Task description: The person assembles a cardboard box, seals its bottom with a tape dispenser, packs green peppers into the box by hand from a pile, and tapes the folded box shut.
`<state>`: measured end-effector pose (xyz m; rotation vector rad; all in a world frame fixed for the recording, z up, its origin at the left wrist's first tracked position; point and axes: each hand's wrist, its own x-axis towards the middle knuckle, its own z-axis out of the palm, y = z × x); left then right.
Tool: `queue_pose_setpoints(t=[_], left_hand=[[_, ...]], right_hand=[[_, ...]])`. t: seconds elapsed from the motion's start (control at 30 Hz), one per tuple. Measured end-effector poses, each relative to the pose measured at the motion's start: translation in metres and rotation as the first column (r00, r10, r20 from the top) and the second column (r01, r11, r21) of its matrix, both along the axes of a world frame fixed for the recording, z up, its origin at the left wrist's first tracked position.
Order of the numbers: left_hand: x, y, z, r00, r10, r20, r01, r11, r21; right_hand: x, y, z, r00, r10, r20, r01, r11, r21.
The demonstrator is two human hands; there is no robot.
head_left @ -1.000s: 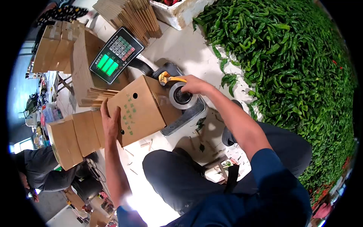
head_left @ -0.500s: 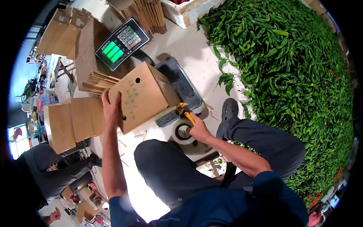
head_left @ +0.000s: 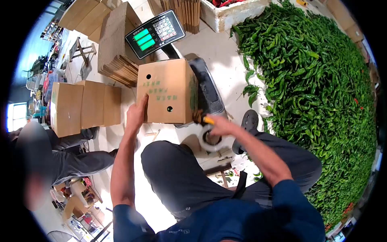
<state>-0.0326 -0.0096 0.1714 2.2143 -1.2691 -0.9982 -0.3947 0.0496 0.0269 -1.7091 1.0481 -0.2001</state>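
Currently the box (head_left: 167,90) is near the middle of the view, its printed face and two round holes showing, and it partly covers the scale (head_left: 211,90), whose dark platform shows at its three o'clock. At the box's eight o'clock, the left hand (head_left: 136,115) is against the lower edge, one finger lying on the printed face; the other fingers are hidden, so I cannot tell how far its grip is closed. At four o'clock, the right hand (head_left: 223,126) has its grip closed around the yellow handle of the tape gun (head_left: 208,120). The gun's head is just beside the box's lower corner, too blurred to tell whether they touch, and its roll (head_left: 203,141) hangs below.

The lit display (head_left: 155,34) stands at twelve o'clock from the box, folded cartons (head_left: 117,44) between ten and eleven, and a foam crate (head_left: 223,18) at one. Closed boxes (head_left: 92,105) stand at nine, while green peppers (head_left: 306,101) spread wide at three. Another person's leg (head_left: 82,164) shows at eight.
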Motion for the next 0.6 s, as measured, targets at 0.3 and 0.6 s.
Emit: queue_pose_setpoints(t=[0.3,0.6], left_hand=[[-0.051,0.081,0.012,0.760,0.144,-0.633,0.074,0.950,0.304],[0.130,0.285,-0.178,0.670,-0.700,-0.248,0.464,0.134,0.876]], right_hand=[[0.050,0.048,-0.030,0.512,-0.770,0.380,0.799,0.589,0.118],[-0.020,-0.100,0.036,0.919,-0.359,0.162,0.301,0.905,0.300]])
